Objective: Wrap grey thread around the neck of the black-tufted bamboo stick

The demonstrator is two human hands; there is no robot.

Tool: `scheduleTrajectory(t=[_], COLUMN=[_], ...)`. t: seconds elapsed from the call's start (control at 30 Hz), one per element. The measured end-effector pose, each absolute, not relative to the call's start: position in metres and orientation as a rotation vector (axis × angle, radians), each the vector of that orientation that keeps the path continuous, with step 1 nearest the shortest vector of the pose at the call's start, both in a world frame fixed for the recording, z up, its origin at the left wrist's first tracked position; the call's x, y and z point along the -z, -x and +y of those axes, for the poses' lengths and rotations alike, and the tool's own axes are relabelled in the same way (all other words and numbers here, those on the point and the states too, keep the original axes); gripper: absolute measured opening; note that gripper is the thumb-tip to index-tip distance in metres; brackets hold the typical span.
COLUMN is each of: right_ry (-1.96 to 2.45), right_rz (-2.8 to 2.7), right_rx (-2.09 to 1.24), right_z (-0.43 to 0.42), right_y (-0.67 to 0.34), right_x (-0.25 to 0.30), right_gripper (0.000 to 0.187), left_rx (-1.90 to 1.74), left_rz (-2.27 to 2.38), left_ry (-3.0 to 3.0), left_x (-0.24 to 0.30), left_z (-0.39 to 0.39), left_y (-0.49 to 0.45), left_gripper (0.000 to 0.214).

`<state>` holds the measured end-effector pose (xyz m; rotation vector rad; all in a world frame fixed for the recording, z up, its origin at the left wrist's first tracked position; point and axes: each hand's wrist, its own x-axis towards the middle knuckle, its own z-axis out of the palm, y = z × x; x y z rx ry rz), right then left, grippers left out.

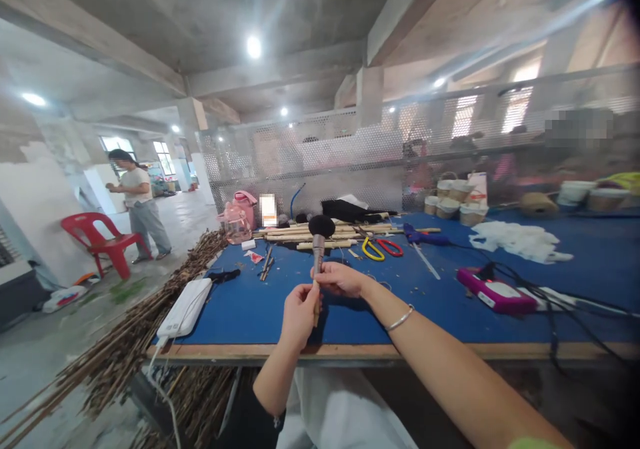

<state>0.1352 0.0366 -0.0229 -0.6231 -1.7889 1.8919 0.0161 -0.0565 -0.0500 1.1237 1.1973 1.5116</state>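
Both my hands are on an upright stick with a round black head (321, 226) and a grey sleeve below the head. My left hand (299, 312) is closed round the pale lower part of the stick. Just above it, my right hand (341, 279) pinches the stick near the bottom of the grey sleeve. Parts of the stick are hidden behind my fingers. Beyond the black head lie several pale wooden sticks (280, 234). Scissors with yellow and red handles (373, 249) rest to the right of them.
On the blue tabletop (240, 316) are a white power strip (185, 308), a blue glue gun (425, 236), a purple-and-white box (495, 291) with cables, white fibre (520, 240) and several small pots (453, 199). Bundled dry stalks (165, 302) line the left edge. A person (137, 192) stands near a red chair (107, 239).
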Motion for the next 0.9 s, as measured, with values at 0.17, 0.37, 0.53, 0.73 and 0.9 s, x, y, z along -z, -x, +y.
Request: scheduleTrajectory(t=[0.17,0.37,0.53,0.73,0.9], right_ry=[0.641,0.616,0.601,0.643,0.679], right_rz=[-1.779,-1.793,-1.798,-1.854,-1.86], right_rx=[-1.923,-1.914,-1.919,-1.831,-1.685], right_z=[0.04,0.039,0.038,0.041,0.045], right_y=[-0.134,-0.134,-0.136,-0.139,-0.138], right_x=[0.026,0.026,0.026,0.025,0.026], right_gripper=[0.037,0.038,0.04,0.034,0.031], left_rx=[-1.531,-1.527,-1.468,-1.345,-1.078], left_rz=[1.246,1.283,1.247,1.263,1.279], left_ry=[-1.129,-1.1,-1.096,-1.188,-1.334], left_x=[0.052,0.05,0.045,0.047,0.029], left_z=[-0.056,-0.056,-0.058,-0.055,-0.029], left_y=[-0.017,-0.017,-0.018,-0.014,0.003], left_gripper=[0.034,0.033,0.037,0.039,0.034])
